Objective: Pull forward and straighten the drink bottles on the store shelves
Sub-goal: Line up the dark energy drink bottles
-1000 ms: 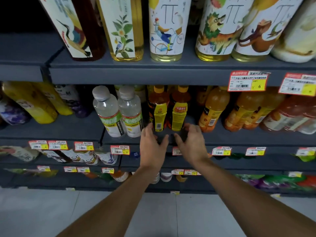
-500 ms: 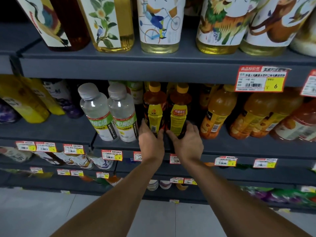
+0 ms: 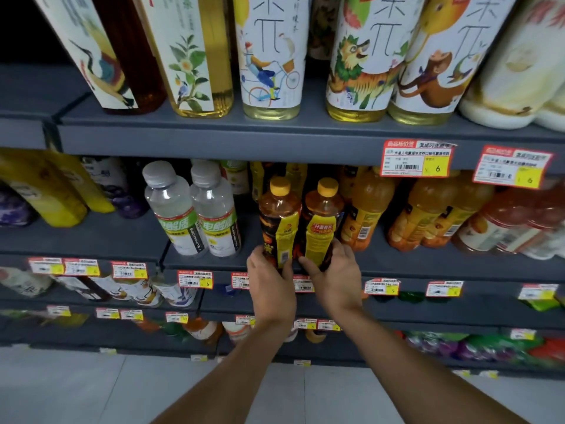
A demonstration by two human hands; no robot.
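Note:
Two amber tea bottles with yellow caps and yellow labels stand side by side at the front of the middle shelf (image 3: 397, 264). My left hand (image 3: 270, 283) grips the base of the left tea bottle (image 3: 278, 221). My right hand (image 3: 334, 275) grips the base of the right tea bottle (image 3: 322, 221). Both bottles stand upright, close to the shelf's front edge. More bottles of the same kind stand in the dark behind them.
Two clear electrolyte water bottles (image 3: 195, 209) stand just left of my hands. Orange juice bottles (image 3: 367, 209) and reddish bottles (image 3: 504, 221) fill the right. Tall tea bottles (image 3: 269, 56) line the upper shelf. Price tags (image 3: 415, 159) hang on the shelf edges; lower shelves hold more drinks.
My hands reached from the shelf edge to the two tea bottles and closed round their bases. The bottles have come forward toward the shelf's front edge.

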